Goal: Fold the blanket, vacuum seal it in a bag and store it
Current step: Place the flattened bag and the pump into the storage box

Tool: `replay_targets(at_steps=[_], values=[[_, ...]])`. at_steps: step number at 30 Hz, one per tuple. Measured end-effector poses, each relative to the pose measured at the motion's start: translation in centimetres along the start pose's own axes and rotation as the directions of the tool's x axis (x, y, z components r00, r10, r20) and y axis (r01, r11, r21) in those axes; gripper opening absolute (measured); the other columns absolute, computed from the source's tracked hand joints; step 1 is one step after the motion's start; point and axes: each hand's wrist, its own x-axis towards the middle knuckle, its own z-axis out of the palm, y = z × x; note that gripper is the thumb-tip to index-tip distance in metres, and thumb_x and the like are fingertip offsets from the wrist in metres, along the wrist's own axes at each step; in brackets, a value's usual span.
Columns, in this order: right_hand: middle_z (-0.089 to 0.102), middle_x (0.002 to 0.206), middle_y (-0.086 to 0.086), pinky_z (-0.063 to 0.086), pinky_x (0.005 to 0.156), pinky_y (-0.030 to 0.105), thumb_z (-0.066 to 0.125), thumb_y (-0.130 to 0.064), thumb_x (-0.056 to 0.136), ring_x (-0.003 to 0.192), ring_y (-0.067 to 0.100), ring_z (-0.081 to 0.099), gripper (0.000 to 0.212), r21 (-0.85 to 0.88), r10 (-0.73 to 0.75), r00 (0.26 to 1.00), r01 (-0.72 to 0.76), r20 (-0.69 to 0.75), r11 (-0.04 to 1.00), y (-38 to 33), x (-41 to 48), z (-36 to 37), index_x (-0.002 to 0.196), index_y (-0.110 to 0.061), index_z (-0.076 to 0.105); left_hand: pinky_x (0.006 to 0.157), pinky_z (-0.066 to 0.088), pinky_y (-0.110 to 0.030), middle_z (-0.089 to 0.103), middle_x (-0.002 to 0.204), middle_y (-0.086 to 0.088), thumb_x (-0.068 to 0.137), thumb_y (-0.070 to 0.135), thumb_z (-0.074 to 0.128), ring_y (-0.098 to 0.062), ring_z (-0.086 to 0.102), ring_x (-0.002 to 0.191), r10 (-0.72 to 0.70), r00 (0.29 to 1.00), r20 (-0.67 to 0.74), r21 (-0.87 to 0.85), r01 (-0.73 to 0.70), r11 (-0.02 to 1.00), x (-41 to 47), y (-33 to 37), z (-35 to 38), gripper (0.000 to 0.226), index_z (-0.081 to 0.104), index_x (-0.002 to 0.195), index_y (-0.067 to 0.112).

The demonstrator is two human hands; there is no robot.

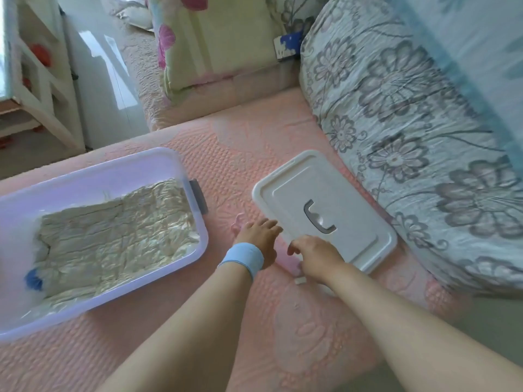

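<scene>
The vacuum-packed cream blanket lay in the translucent lilac plastic box. The open left hand touched the white plastic lid; the right hand curled at its edge, grip unclear. Holding opposite edges would have kept it level.

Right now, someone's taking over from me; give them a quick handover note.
Left hand: open, fingers at the near-left edge of the lid.
Right hand: on the lid's near corner, grip unclear.
The lid lies on the bed, right of the storage box.
The sealed bag with the folded blanket is in the box.
Done: folding, sealing, boxing.
Left: lid on, store away.
</scene>
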Motion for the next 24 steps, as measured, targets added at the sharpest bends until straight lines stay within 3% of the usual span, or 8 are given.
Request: replay_targets(at_steps=[3,5,7,10,14,17,21,24], values=[[0.061,0.122,-0.002,0.048,0.091,0.031,0.069,-0.012,0.083,0.112,0.023,0.061,0.033,0.056,0.018,0.999,-0.020,0.036,0.998,2.3,-0.4,3.1,0.112,-0.026,0.067,0.120,0.000,-0.048,0.013,0.161,-0.001,0.084,0.024,0.061,-0.022,0.009,0.148,-0.010,0.994,0.111,0.230,-0.016,0.973,0.3,0.0,3.9,0.086,0.010,0.154,0.028],[0.060,0.117,0.000,0.048,0.086,0.032,0.064,-0.009,0.085,0.108,0.025,0.061,0.025,0.070,0.033,0.999,-0.033,0.014,0.997,3.3,-0.6,4.5,0.106,-0.023,0.066,0.119,0.000,-0.050,0.016,0.157,-0.006,0.082,0.024,0.063,-0.027,0.013,0.144,-0.019,0.996,0.092,0.330,-0.012,0.944,0.2,-0.1,5.3,0.093,0.004,0.154,0.028],[0.060,0.115,0.002,0.048,0.084,0.033,0.061,-0.008,0.087,0.107,0.027,0.061,0.022,0.070,0.045,0.999,-0.046,0.015,0.997,4.3,-0.6,5.9,0.105,-0.021,0.064,0.118,0.007,-0.046,0.018,0.152,-0.009,0.083,0.023,0.062,-0.030,0.016,0.140,-0.042,0.996,0.075,0.370,0.011,0.929,0.0,0.3,6.0,0.086,0.013,0.153,0.030],[0.059,0.117,0.002,0.049,0.085,0.033,0.065,-0.009,0.085,0.107,0.027,0.061,0.028,0.056,0.034,0.999,-0.036,0.034,0.998,4.7,-0.6,7.4,0.110,-0.021,0.063,0.116,0.015,-0.044,0.025,0.148,-0.008,0.089,0.025,0.056,-0.030,0.025,0.135,-0.079,0.997,0.012,0.321,0.071,0.945,-0.3,0.0,6.7,0.055,0.040,0.141,0.024],[0.060,0.121,0.004,0.051,0.086,0.037,0.058,-0.013,0.090,0.110,0.031,0.063,0.029,-0.055,0.000,1.000,0.000,-0.001,0.999,3.9,-0.4,8.2,0.118,-0.019,0.061,0.116,0.017,-0.043,0.041,0.141,-0.005,0.090,0.037,0.058,-0.028,0.038,0.130,-0.073,0.997,-0.017,0.306,0.074,0.949,-0.9,-0.6,7.5,0.054,0.040,0.136,0.016],[0.063,0.118,0.009,0.048,0.083,0.036,0.054,-0.023,0.099,0.107,0.034,0.064,0.019,-0.114,0.016,1.000,-0.018,-0.019,0.993,3.4,-0.1,8.4,0.113,-0.013,0.063,0.095,0.035,-0.036,0.052,0.131,0.000,0.094,0.041,0.053,-0.024,0.049,0.119,-0.151,0.986,-0.073,0.208,0.163,0.964,-2.2,-1.3,7.9,0.044,0.041,0.130,0.018],[0.058,0.121,0.010,0.049,0.087,0.039,0.050,-0.024,0.102,0.109,0.035,0.062,0.027,-0.134,0.024,1.000,-0.026,-0.012,0.991,2.5,-0.5,7.9,0.120,-0.009,0.063,0.086,0.048,-0.037,0.056,0.124,0.002,0.094,0.044,0.052,-0.023,0.054,0.110,-0.266,0.952,-0.148,-0.060,0.260,0.964,-3.8,-2.1,8.1,0.042,0.041,0.128,0.023],[0.064,0.119,0.007,0.051,0.090,0.038,0.053,-0.022,0.099,0.109,0.032,0.062,0.025,0.083,0.054,0.995,-0.047,-0.089,0.995,1.2,-1.2,6.2,0.118,-0.012,0.066,0.076,0.047,-0.036,0.059,0.118,0.002,0.093,0.049,0.051,-0.026,0.059,0.101,-0.335,0.933,-0.133,-0.277,0.290,0.916,-5.1,-1.1,6.3,0.045,0.036,0.131,0.031]])
